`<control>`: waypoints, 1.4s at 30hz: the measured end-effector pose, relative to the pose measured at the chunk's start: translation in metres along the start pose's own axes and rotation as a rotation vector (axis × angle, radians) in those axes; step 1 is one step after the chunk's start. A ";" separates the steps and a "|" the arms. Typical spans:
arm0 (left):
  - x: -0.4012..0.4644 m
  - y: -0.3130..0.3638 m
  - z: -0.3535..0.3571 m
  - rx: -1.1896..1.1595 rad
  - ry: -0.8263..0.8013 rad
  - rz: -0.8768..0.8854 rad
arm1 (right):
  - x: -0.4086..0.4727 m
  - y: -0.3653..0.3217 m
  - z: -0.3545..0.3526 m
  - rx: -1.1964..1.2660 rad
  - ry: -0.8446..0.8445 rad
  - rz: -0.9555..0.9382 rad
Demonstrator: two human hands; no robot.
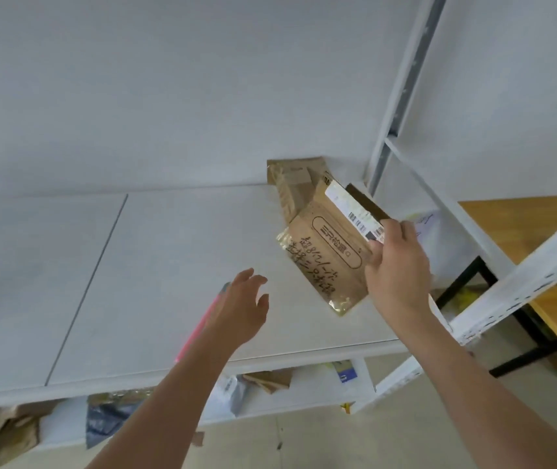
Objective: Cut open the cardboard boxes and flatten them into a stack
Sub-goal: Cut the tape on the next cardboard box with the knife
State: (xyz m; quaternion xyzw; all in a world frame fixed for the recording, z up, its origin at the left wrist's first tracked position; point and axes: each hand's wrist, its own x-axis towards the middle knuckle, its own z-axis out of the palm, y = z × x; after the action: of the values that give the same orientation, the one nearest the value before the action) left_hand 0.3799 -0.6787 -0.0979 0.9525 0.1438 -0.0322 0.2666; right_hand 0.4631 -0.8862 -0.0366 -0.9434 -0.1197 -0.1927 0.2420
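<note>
Tilted brown labelled cardboard box (329,255) before flattened cardboard (292,179) on white shelf (169,265).

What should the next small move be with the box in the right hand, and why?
Probably bring the open left hand onto the cardboard box's free end to steady it. The right hand holds the box tilted by one edge only, above the white shelf, and the pink cutter lies unused under the left forearm.

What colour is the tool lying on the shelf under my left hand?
Bright pink cutter, seen in the head view.
</note>
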 end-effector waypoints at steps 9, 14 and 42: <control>-0.053 -0.104 -0.078 -1.245 0.082 -0.589 | -0.049 -0.118 0.031 1.193 -0.529 0.588; -0.090 -0.152 -0.126 -1.472 0.092 -0.587 | -0.088 -0.177 0.099 1.216 -0.724 0.794; -0.071 -0.251 -0.132 -1.214 0.181 -0.849 | -0.087 -0.161 0.178 -0.281 -0.533 -0.381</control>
State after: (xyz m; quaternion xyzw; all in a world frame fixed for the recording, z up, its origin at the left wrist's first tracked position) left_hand 0.2366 -0.4237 -0.1003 0.4990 0.5133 0.0312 0.6976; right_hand 0.3876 -0.6706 -0.1509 -0.9453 -0.3247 0.0038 0.0301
